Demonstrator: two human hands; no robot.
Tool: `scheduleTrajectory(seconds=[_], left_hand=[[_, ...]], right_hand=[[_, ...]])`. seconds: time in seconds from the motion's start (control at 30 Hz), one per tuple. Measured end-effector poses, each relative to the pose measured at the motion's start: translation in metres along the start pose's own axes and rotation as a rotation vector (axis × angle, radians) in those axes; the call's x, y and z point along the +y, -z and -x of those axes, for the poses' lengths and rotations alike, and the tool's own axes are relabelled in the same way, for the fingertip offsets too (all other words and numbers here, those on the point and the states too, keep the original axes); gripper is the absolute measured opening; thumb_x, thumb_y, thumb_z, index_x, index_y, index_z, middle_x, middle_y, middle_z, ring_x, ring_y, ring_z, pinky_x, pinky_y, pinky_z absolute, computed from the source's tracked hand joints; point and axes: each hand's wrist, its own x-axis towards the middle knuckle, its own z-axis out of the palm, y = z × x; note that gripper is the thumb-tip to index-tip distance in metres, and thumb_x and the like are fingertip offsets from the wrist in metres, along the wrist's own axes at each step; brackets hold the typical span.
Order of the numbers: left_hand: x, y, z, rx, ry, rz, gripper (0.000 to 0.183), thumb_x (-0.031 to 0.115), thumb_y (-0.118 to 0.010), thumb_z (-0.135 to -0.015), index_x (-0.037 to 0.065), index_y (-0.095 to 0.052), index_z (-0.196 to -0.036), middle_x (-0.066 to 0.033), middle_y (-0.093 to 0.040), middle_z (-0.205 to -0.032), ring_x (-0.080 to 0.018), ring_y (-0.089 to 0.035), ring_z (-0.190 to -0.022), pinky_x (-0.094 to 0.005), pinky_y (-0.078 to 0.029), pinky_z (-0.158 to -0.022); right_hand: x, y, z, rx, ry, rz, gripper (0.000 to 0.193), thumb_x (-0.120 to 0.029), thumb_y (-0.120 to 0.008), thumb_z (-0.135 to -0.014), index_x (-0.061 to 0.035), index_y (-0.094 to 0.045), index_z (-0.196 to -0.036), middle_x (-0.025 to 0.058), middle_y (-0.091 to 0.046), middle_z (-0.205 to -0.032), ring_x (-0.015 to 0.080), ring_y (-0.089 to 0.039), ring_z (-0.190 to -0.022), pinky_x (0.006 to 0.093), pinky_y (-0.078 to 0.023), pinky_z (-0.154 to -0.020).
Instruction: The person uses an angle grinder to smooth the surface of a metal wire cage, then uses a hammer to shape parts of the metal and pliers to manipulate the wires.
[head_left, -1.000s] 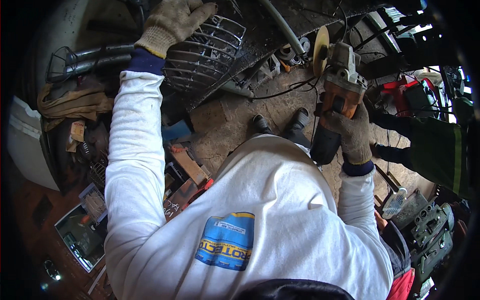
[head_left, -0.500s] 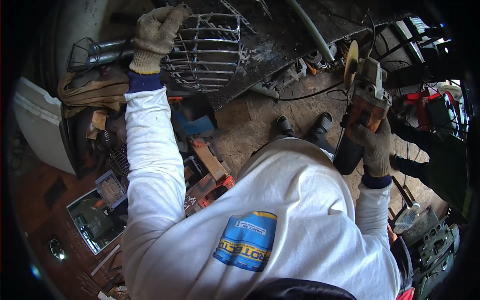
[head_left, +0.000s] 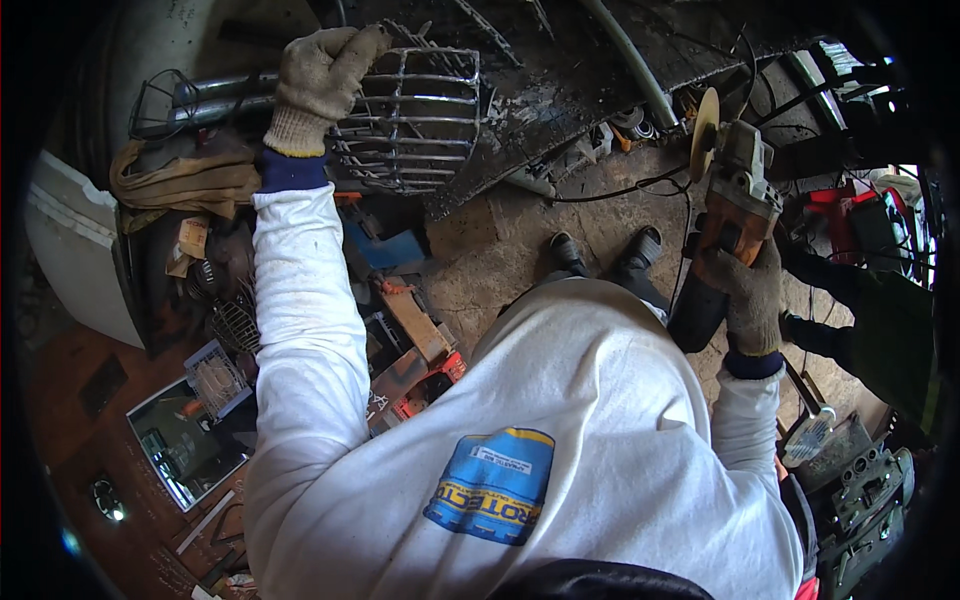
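A curved grille of shiny metal bars (head_left: 435,98) lies at the edge of a dark, stained worktable (head_left: 560,85). My left hand (head_left: 325,85), in a knitted beige work glove, is closed at the grille's left end; the fingertips are partly hidden. On the right, my gloved right hand (head_left: 755,300) is wrapped around the body of an orange and black angle grinder (head_left: 735,215). The grinder is held away from the grille, beside the table. Its thin tan disc (head_left: 705,135) is seen nearly edge-on, and touches nothing.
A grey pipe (head_left: 630,65) lies across the table. A power cord (head_left: 620,193) runs below its edge. Chrome tubes (head_left: 225,95) and brown cloth (head_left: 175,180) are left of my arm. Another person's dark-clothed legs (head_left: 830,340) are close at right, near a machine (head_left: 870,500).
My left hand and the grille have shifted slightly nearer to me. My right hand with the angle grinder has hardly moved.
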Motion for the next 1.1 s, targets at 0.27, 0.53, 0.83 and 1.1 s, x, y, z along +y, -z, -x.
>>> scheduleTrajectory(seconds=[0.27, 0.53, 0.83, 1.1], left_hand=[[0.029, 0.03, 0.011, 0.114, -0.061, 0.085, 0.042, 0.039, -0.066, -0.097, -0.001, -0.075, -0.088, -0.0028, -0.065, -0.062, -0.0093, -0.057, -0.055, -0.027, -0.046, -0.053], [0.014, 0.03, 0.038, 0.404, -0.179, 0.144, 0.035, 0.032, -0.066, -0.096, -0.002, -0.073, -0.09, -0.0032, -0.063, -0.066, -0.0122, -0.058, -0.06, -0.028, -0.046, -0.057], [0.031, 0.012, 0.047, 0.409, -0.052, 0.309, 0.04, 0.034, -0.059, -0.098, -0.001, -0.066, -0.079, -0.0022, -0.062, -0.064, -0.0085, -0.054, -0.053, -0.0249, -0.039, -0.047], [0.023, 0.01, 0.047, 0.484, -0.014, 0.202, 0.034, 0.029, -0.062, -0.097, -0.001, -0.067, -0.082, -0.0027, -0.063, -0.067, -0.0087, -0.056, -0.056, -0.0249, -0.043, -0.051]], right_hand=[[0.001, -0.007, -0.003, -0.001, 0.019, -0.123, 0.051, -0.004, -0.074, -0.076, -0.001, -0.057, -0.124, 0.0091, -0.069, -0.106, 0.0183, -0.07, -0.09, 0.0307, -0.059, -0.08], [-0.002, -0.007, -0.001, 0.026, 0.024, -0.105, 0.051, -0.006, -0.073, -0.075, -0.0008, -0.057, -0.123, 0.0102, -0.069, -0.105, 0.0187, -0.07, -0.09, 0.0306, -0.059, -0.079], [-0.005, -0.005, 0.004, 0.061, -0.005, -0.091, 0.052, -0.007, -0.074, -0.074, -0.0004, -0.057, -0.122, 0.0106, -0.069, -0.105, 0.0189, -0.071, -0.089, 0.0311, -0.059, -0.08], [-0.002, -0.003, 0.005, 0.054, -0.006, -0.04, 0.051, -0.009, -0.075, -0.074, -0.0012, -0.058, -0.122, 0.0102, -0.07, -0.105, 0.0183, -0.07, -0.09, 0.0309, -0.058, -0.081]])
